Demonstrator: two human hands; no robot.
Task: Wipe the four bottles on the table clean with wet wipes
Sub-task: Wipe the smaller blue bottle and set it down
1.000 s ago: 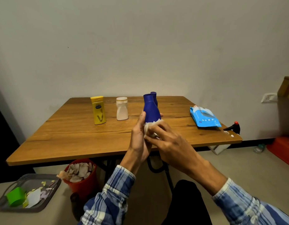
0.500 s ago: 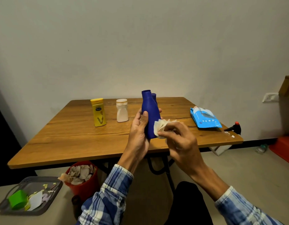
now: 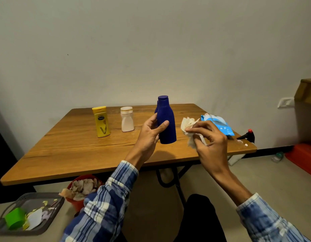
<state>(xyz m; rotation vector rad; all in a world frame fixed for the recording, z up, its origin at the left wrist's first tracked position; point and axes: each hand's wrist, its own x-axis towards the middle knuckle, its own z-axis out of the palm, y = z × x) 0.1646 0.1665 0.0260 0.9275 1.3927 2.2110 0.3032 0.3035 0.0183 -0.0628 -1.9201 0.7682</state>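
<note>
My left hand (image 3: 150, 135) grips a dark blue bottle (image 3: 166, 119) upright above the wooden table (image 3: 72, 147). A second blue bottle (image 3: 156, 109) stands right behind it and is mostly hidden. My right hand (image 3: 209, 138) pinches a crumpled white wet wipe (image 3: 188, 126) to the right of the held bottle, apart from it. A yellow bottle (image 3: 100, 121) and a small white bottle (image 3: 127, 119) stand on the table at the left.
A blue pack of wet wipes (image 3: 216, 124) lies at the table's right side, with a black spray nozzle (image 3: 248, 136) near the right corner. Below the table a red bin (image 3: 82, 190) holds used wipes. A grey tray (image 3: 28, 213) with scraps lies on the floor at left.
My right hand has pulled the wipe off the blue bottle and moved it to the right. My left hand has raised the bottle a little.
</note>
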